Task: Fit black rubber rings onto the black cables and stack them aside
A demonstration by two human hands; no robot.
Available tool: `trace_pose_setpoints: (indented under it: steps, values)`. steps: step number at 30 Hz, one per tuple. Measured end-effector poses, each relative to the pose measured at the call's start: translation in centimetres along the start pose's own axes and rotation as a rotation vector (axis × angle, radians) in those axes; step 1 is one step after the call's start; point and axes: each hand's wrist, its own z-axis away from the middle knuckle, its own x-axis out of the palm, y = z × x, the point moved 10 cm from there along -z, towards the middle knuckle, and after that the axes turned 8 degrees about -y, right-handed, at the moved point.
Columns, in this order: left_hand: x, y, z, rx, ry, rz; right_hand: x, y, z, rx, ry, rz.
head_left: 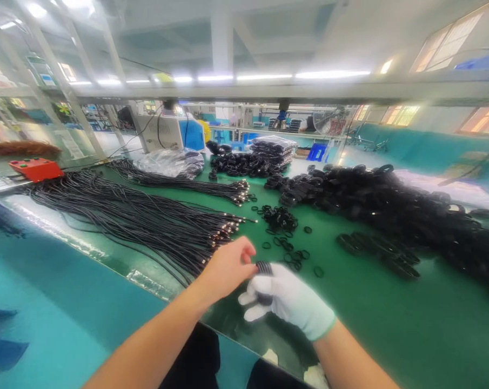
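Observation:
My right hand (288, 297), in a white glove, is closed around a coiled black cable (263, 267), whose loops show above and below the fingers. Touching the top of that coil are the fingertips of my bare left hand (230, 267), bent together; whether they pinch something small is hidden. Just beyond both hands, small black rings (280, 219) lie in a pile and scattered on the green tabletop (309, 324). Long straight black cables (147, 210) with metal ends stretch out to the left, their ends near my left hand.
Coiled black cables (361, 200) form a large heap along the right. At the back are clear plastic bags (169, 162), a blue and white machine (173, 132) and stacked bagged goods (272, 146). A red control box (37, 169) stands at the far left.

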Motion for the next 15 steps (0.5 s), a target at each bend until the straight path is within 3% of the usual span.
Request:
trace_pose_setpoints:
  steps: [4,8,11,15]
  values:
    - [-2.0,-1.4,-1.4,0.006,0.023,-0.028,-0.8,-0.3,0.1,-0.017,-0.027,-0.174]
    - [-2.3,-2.7,-4.3,0.018,-0.002,-0.119,-3.5,-2.7,1.4,-0.104,0.082,-0.189]
    - [-1.4,-2.4,-6.3,0.050,-0.023,-0.166,-6.1,-4.7,3.0,-0.170,0.198,-0.177]
    - [1.5,-1.1,-8.4,0.115,-0.100,-0.213,-7.1,-5.8,4.0,-0.205,0.177,-0.156]
